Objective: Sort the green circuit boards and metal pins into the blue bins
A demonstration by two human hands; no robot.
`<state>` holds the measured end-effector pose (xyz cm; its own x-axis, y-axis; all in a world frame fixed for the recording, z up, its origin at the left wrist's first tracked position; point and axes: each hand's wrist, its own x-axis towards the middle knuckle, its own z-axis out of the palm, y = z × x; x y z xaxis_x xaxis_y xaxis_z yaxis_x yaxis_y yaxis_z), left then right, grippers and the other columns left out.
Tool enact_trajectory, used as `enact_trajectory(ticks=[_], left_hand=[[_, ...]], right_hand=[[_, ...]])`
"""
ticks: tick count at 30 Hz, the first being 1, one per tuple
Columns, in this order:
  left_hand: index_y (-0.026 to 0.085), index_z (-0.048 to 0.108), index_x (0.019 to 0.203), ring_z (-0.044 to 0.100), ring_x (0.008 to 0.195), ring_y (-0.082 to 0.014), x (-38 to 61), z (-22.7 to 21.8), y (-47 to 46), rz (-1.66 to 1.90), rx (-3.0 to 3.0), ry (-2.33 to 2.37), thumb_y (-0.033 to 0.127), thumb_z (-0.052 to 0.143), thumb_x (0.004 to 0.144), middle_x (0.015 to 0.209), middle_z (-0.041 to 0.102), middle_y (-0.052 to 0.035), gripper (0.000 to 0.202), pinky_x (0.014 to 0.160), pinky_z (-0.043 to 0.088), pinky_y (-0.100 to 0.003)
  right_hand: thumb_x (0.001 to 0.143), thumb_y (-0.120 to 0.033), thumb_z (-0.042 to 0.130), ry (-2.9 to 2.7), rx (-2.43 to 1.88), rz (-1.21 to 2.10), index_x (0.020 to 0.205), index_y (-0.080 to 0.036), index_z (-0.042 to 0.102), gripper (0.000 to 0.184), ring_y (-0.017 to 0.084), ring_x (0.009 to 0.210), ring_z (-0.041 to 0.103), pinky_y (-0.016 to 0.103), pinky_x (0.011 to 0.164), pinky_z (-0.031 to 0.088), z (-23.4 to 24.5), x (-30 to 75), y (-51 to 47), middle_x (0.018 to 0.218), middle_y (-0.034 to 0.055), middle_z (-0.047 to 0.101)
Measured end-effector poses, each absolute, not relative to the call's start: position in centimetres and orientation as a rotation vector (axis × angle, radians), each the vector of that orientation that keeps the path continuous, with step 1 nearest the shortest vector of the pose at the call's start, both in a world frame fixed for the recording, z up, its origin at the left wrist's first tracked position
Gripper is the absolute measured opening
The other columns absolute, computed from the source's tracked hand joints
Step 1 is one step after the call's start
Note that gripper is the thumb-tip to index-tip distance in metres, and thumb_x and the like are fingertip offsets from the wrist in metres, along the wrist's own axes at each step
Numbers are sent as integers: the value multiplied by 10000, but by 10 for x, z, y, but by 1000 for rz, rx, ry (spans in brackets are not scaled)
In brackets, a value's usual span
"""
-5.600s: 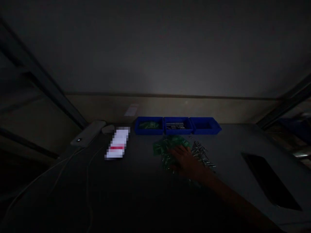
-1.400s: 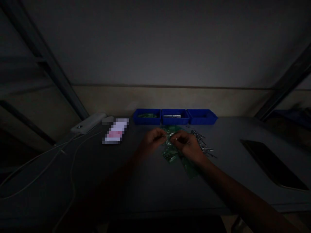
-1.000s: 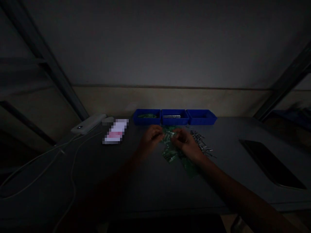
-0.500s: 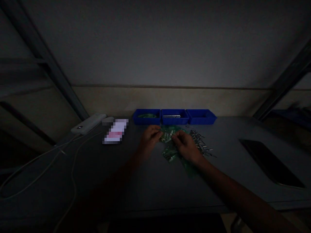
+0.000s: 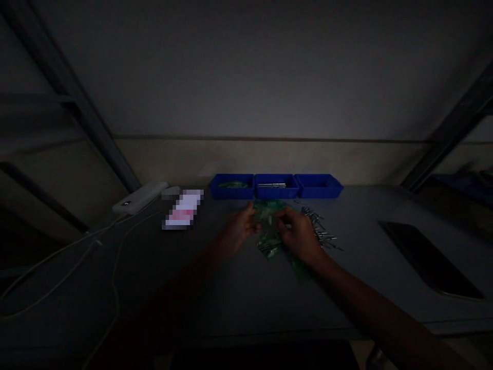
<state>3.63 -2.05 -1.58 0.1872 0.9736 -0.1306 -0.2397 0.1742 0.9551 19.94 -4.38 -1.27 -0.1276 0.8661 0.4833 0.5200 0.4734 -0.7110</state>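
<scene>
A small clear green-tinted plastic bag [image 5: 268, 218] is held up between my two hands; motion blurs it, and its contents are unclear. My right hand [image 5: 298, 231] pinches the bag's right side between thumb and fingers. At its left edge, my left hand [image 5: 241, 229] is turned palm inward with the fingers apart, touching or very near the plastic. Below lies another green bag [image 5: 270, 250] with thin metal pieces inside. Several loose metal pins [image 5: 325, 236] are heaped just right of my right hand, partly hidden by it.
Three blue bins stand along the back: the left bin [image 5: 232, 194] holds green bags, the middle bin [image 5: 276, 193] metal rods, beside a right bin [image 5: 318, 193]. A lit phone [image 5: 184, 209], a white power box [image 5: 140, 198] and cables are left. A dark tablet [image 5: 429, 259] lies right.
My left hand has turned palm inward and its pinching fingers have spread. The bag between my hands has shifted and blurred. My right hand has barely moved.
</scene>
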Motion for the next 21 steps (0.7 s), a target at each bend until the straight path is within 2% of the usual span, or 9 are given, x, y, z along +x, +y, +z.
enact_trajectory(ticks=[5, 9, 12, 15, 19, 21], left_hand=[[145, 670, 851, 599, 813, -172, 37, -17, -26, 1077, 1118, 851, 332, 705, 675, 883, 662, -66, 259, 688, 455, -259], [152, 672, 855, 609, 821, -186, 34, -20, -24, 1103, 1214, 900, 323, 695, 682, 878, 670, -60, 245, 705, 460, -282], [156, 671, 823, 611, 810, -187, 33, -21, -22, 1171, 1269, 935, 304, 689, 680, 851, 675, -48, 206, 716, 460, -289], [155, 671, 820, 608, 819, -187, 35, -24, -21, 1217, 1304, 929, 286, 684, 678, 832, 676, -42, 193, 764, 452, -302], [168, 678, 877, 585, 960, -212, 36, -27, -20, 1196, 1337, 887, 259, 697, 655, 977, 671, -55, 240, 865, 424, -328], [174, 685, 858, 565, 1011, -217, 35, -27, -21, 1181, 1341, 872, 223, 709, 628, 1022, 659, -51, 237, 894, 411, -327]], right_hand=[[731, -105, 471, -1788, -1079, 558, 772, -203, 604, 170, 157, 680, 600, 285, 653, 438, -14, 199, -46, 744, 18, 653], [708, -213, 558, -1521, -988, 964, 770, -199, 536, 67, 139, 637, 569, 259, 593, 426, -13, 196, -44, 696, -4, 614], [657, -282, 644, -1279, -883, 1187, 852, -226, 453, 278, 127, 607, 554, 240, 552, 416, -14, 192, -41, 713, -26, 611], [640, -261, 665, -1325, -860, 1134, 914, -231, 471, 337, 131, 660, 564, 253, 608, 436, -18, 189, -39, 735, -32, 604], [728, -227, 571, -1600, -994, 838, 790, -199, 561, 69, 147, 693, 554, 290, 663, 443, -22, 191, -39, 745, 3, 595], [744, -183, 545, -1715, -1012, 606, 766, -195, 579, 42, 166, 739, 555, 312, 695, 440, -22, 194, -39, 777, 25, 598]])
